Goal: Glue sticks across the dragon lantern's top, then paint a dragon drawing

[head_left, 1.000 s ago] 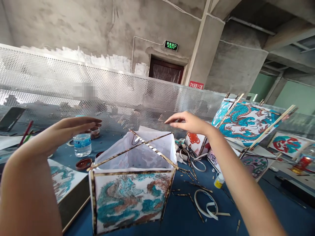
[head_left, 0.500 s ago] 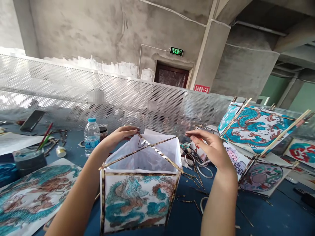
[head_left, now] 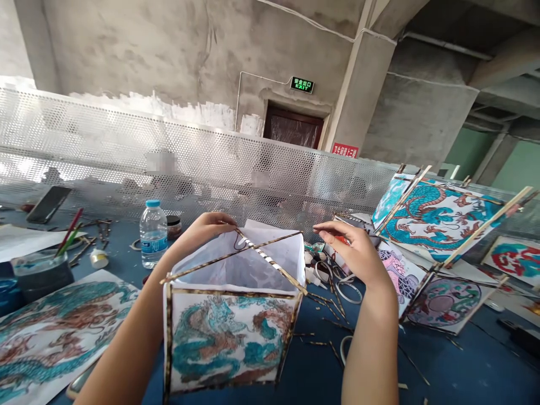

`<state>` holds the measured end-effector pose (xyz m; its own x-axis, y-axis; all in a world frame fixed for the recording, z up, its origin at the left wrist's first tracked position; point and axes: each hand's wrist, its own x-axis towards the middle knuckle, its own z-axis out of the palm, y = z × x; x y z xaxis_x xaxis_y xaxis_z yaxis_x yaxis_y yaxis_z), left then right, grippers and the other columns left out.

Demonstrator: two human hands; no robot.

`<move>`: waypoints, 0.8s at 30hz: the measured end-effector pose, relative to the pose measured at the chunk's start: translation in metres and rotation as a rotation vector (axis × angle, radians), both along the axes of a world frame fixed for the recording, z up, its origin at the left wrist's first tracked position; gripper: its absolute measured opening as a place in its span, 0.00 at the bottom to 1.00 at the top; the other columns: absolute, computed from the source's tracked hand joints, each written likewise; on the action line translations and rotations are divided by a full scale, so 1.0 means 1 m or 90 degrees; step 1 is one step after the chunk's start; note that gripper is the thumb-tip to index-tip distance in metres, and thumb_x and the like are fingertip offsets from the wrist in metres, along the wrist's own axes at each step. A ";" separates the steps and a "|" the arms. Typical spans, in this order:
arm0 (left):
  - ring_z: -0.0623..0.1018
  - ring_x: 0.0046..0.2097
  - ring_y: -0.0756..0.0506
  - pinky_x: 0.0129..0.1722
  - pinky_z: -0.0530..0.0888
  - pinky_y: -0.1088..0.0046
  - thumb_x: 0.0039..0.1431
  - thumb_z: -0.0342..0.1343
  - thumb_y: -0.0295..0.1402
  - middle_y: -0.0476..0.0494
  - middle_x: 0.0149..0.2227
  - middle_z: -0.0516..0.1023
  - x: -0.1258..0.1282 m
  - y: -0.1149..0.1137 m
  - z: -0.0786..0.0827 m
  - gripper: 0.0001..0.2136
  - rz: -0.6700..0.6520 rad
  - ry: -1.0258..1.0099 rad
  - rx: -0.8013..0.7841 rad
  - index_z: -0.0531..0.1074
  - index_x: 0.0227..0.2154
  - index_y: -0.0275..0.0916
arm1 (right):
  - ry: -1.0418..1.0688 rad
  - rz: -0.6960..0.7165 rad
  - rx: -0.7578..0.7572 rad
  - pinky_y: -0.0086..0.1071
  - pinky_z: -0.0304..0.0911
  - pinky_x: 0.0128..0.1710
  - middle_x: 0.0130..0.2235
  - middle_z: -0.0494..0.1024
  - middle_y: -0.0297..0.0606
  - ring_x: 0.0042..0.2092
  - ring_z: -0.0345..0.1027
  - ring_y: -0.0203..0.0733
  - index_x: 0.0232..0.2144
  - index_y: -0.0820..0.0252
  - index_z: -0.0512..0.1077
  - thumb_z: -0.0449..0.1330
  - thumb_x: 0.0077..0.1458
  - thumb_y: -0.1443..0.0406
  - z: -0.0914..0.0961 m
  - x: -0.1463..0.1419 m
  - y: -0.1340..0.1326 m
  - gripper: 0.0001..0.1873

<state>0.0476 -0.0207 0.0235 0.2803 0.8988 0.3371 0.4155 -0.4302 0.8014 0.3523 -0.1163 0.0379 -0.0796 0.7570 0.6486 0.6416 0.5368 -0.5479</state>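
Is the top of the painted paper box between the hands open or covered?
Open: the inside of the painted paper box shows, with only two crossed sticks spanning its top.

Dragon-painted paper lantern [head_left: 230, 337], stick-framed, upright on blue table [head_left: 318, 371]; two sticks [head_left: 256, 248] crossing open top.

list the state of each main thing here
Dragon-painted paper lantern: upright, top uncovered, sticks crossed over it
Left hand: at lantern's far left corner, grip unclear
Right hand: open, holding nothing
Water bottle: upright, capped, partly filled
Exit sign: lit
Smartphone: propped, tilted
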 end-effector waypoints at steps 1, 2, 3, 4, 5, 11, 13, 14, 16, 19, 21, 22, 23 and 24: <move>0.77 0.38 0.41 0.38 0.70 0.68 0.47 0.56 0.38 0.44 0.34 0.79 0.000 0.001 0.000 0.11 0.003 0.001 0.008 0.76 0.31 0.39 | -0.004 0.001 0.002 0.38 0.61 0.47 0.41 0.78 0.35 0.45 0.69 0.42 0.37 0.53 0.75 0.56 0.54 0.60 0.000 0.000 0.000 0.11; 0.77 0.38 0.41 0.38 0.70 0.67 0.47 0.56 0.38 0.44 0.34 0.79 0.000 0.001 0.000 0.11 0.005 0.001 0.015 0.76 0.31 0.39 | -0.006 0.003 0.002 0.38 0.61 0.47 0.41 0.78 0.35 0.45 0.69 0.42 0.37 0.53 0.75 0.56 0.55 0.60 0.001 0.000 0.000 0.11; 0.77 0.38 0.41 0.38 0.70 0.67 0.47 0.56 0.38 0.43 0.34 0.79 0.000 0.002 -0.001 0.11 0.008 0.001 0.022 0.76 0.31 0.39 | -0.007 0.005 0.002 0.38 0.61 0.47 0.41 0.78 0.35 0.45 0.69 0.42 0.37 0.53 0.75 0.56 0.55 0.60 0.001 -0.001 0.000 0.11; 0.77 0.38 0.41 0.39 0.70 0.67 0.47 0.57 0.39 0.43 0.34 0.79 0.000 0.002 -0.001 0.11 0.010 0.004 0.031 0.76 0.30 0.39 | -0.008 0.007 0.001 0.38 0.62 0.47 0.41 0.78 0.35 0.45 0.69 0.42 0.37 0.53 0.75 0.56 0.55 0.60 0.001 -0.001 0.000 0.11; 0.77 0.38 0.41 0.39 0.70 0.66 0.47 0.57 0.39 0.43 0.33 0.79 -0.001 0.003 -0.002 0.11 0.012 0.012 0.042 0.76 0.30 0.39 | -0.007 0.008 0.000 0.38 0.62 0.46 0.41 0.78 0.35 0.45 0.69 0.42 0.37 0.53 0.75 0.56 0.55 0.60 0.001 -0.001 -0.001 0.11; 0.76 0.39 0.41 0.40 0.70 0.66 0.49 0.57 0.41 0.43 0.33 0.79 -0.003 0.005 -0.002 0.12 0.003 -0.004 0.086 0.76 0.31 0.39 | -0.008 0.006 -0.002 0.38 0.61 0.47 0.42 0.77 0.35 0.45 0.69 0.42 0.38 0.52 0.75 0.56 0.55 0.59 0.000 0.000 0.000 0.11; 0.76 0.39 0.41 0.41 0.70 0.67 0.48 0.58 0.41 0.43 0.34 0.79 -0.001 0.003 -0.001 0.12 0.020 -0.060 0.072 0.76 0.32 0.39 | -0.008 0.008 0.000 0.38 0.61 0.47 0.42 0.78 0.35 0.45 0.69 0.43 0.38 0.53 0.75 0.56 0.55 0.59 0.000 0.000 0.000 0.11; 0.76 0.39 0.42 0.41 0.70 0.67 0.47 0.58 0.41 0.43 0.34 0.79 0.001 0.002 -0.001 0.12 0.029 -0.090 0.064 0.76 0.32 0.39 | -0.008 0.009 0.001 0.38 0.61 0.47 0.42 0.78 0.35 0.45 0.69 0.43 0.38 0.53 0.75 0.56 0.55 0.59 -0.001 0.001 0.001 0.11; 0.76 0.39 0.42 0.42 0.70 0.67 0.46 0.59 0.41 0.42 0.34 0.79 0.004 -0.001 0.001 0.12 0.041 -0.153 0.053 0.76 0.31 0.38 | -0.008 0.011 0.002 0.39 0.61 0.46 0.41 0.78 0.36 0.45 0.69 0.43 0.38 0.53 0.75 0.56 0.55 0.59 -0.001 0.001 0.002 0.11; 0.76 0.37 0.44 0.42 0.71 0.68 0.46 0.59 0.40 0.42 0.34 0.78 0.001 -0.004 0.004 0.13 0.082 -0.292 0.092 0.74 0.32 0.36 | -0.009 0.014 -0.001 0.38 0.61 0.46 0.42 0.78 0.36 0.45 0.69 0.43 0.38 0.53 0.75 0.56 0.55 0.59 -0.002 0.001 0.004 0.11; 0.76 0.35 0.46 0.41 0.71 0.68 0.46 0.60 0.39 0.42 0.33 0.77 -0.010 -0.003 0.006 0.14 0.146 -0.374 0.144 0.74 0.34 0.36 | -0.008 0.013 -0.002 0.38 0.61 0.46 0.42 0.78 0.35 0.45 0.69 0.42 0.38 0.53 0.75 0.56 0.55 0.60 -0.002 0.002 0.004 0.11; 0.76 0.34 0.46 0.40 0.72 0.68 0.46 0.60 0.38 0.43 0.32 0.77 -0.020 -0.001 0.006 0.14 0.194 -0.380 0.168 0.74 0.35 0.36 | -0.008 0.012 -0.002 0.38 0.61 0.46 0.41 0.78 0.35 0.45 0.69 0.42 0.38 0.53 0.75 0.55 0.55 0.60 -0.002 0.002 0.003 0.11; 0.76 0.35 0.45 0.40 0.72 0.67 0.45 0.59 0.39 0.43 0.32 0.77 -0.031 0.001 0.005 0.14 0.257 -0.349 0.191 0.74 0.35 0.35 | -0.008 0.012 0.000 0.38 0.61 0.46 0.41 0.78 0.35 0.45 0.69 0.42 0.38 0.53 0.75 0.55 0.55 0.60 -0.002 0.003 0.003 0.11; 0.76 0.35 0.44 0.41 0.71 0.66 0.45 0.59 0.39 0.44 0.32 0.77 -0.045 0.005 0.003 0.14 0.330 -0.275 0.210 0.74 0.35 0.36 | -0.007 0.012 0.003 0.38 0.61 0.46 0.41 0.78 0.35 0.45 0.69 0.42 0.37 0.53 0.75 0.55 0.55 0.60 -0.002 0.003 0.003 0.11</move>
<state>0.0023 -0.0161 0.0268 -0.3690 0.7129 0.5963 0.3081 -0.5115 0.8021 0.3556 -0.1136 0.0360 -0.1013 0.7520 0.6514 0.6368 0.5520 -0.5383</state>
